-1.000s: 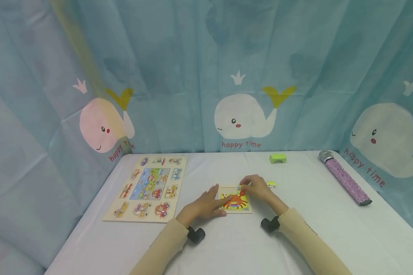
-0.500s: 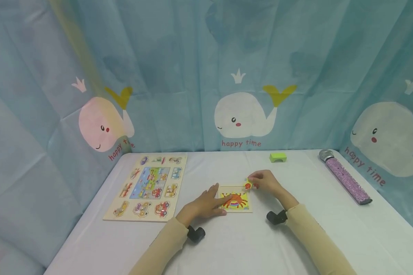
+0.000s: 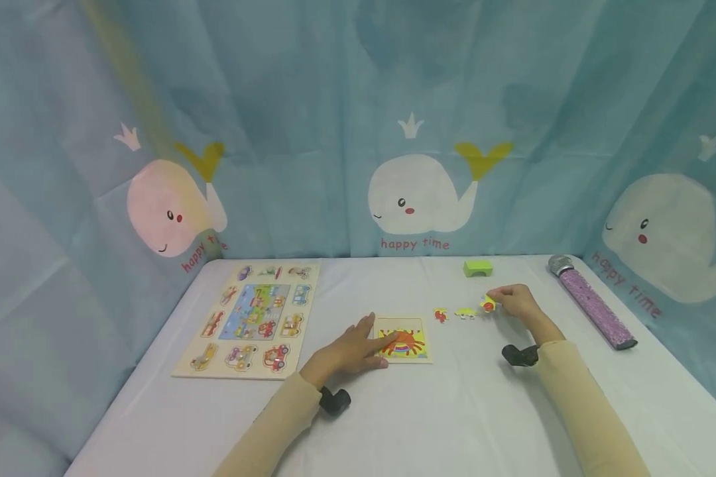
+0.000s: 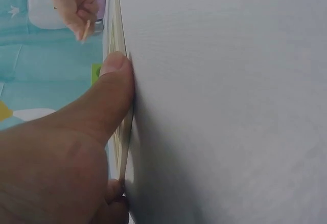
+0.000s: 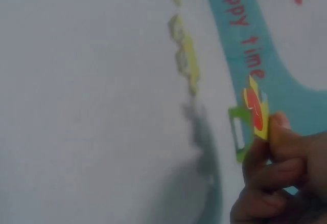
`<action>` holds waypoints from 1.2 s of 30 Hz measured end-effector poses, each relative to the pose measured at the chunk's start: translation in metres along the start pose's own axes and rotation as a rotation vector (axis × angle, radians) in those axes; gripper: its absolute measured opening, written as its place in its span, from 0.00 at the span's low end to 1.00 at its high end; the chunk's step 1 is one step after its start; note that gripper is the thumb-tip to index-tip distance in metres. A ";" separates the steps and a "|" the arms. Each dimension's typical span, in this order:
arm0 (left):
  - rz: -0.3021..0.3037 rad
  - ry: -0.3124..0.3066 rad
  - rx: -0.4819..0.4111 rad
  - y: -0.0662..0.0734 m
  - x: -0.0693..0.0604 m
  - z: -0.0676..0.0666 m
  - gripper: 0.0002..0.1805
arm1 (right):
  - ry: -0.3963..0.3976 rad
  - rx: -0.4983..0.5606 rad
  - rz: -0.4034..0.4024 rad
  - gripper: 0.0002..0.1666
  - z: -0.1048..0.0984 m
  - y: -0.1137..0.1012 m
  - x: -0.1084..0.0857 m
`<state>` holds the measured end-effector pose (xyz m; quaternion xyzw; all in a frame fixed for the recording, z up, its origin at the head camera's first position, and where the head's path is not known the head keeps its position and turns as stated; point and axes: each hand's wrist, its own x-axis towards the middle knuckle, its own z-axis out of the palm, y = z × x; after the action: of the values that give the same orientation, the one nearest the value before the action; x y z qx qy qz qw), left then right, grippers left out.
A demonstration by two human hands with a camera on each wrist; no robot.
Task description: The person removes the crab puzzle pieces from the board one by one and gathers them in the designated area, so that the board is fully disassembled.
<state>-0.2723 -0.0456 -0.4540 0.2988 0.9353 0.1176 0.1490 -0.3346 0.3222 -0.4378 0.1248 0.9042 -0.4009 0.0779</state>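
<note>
A square crab jigsaw puzzle in a wooden frame lies mid-table in the head view. My left hand rests on its left side, fingers spread, index finger reaching over the crab; the left wrist view shows the thumb against the frame's edge. My right hand pinches a yellow and red puzzle piece between thumb and fingers, above the table. Just left of it are a yellow puzzle piece and a red and yellow one, both lying on the cloth.
At the left lies a large vehicle peg puzzle board. A green arch block sits near the back edge, and a glittery pink microphone lies at the right. A whale-print curtain hangs behind the table.
My right hand has moved rightward from the crab puzzle's upper right corner, carrying a piece. A red and yellow piece now shows on the cloth beside the frame. The left hand stays on the puzzle.
</note>
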 end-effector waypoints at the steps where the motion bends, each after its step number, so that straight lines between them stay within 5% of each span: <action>1: -0.005 0.001 -0.003 -0.001 0.000 0.000 0.33 | -0.006 -0.012 -0.011 0.28 -0.001 0.002 0.000; 14: 0.009 0.015 -0.003 -0.002 -0.004 0.004 0.33 | 0.053 -0.236 -0.238 0.18 0.005 0.013 0.005; 23: 0.012 0.020 0.002 -0.002 -0.006 0.004 0.33 | 0.067 -0.203 -0.244 0.18 0.006 0.013 0.009; 29: -0.014 -0.003 -0.042 0.002 -0.009 0.005 0.30 | 0.051 -0.155 -0.259 0.18 0.018 -0.012 0.000; 36: -0.025 -0.001 -0.026 0.006 -0.012 0.008 0.28 | -0.078 -0.176 -0.467 0.13 0.070 -0.062 -0.024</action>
<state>-0.2573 -0.0463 -0.4565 0.2853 0.9372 0.1276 0.1547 -0.3262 0.2262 -0.4347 -0.1103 0.9363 -0.3321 0.0286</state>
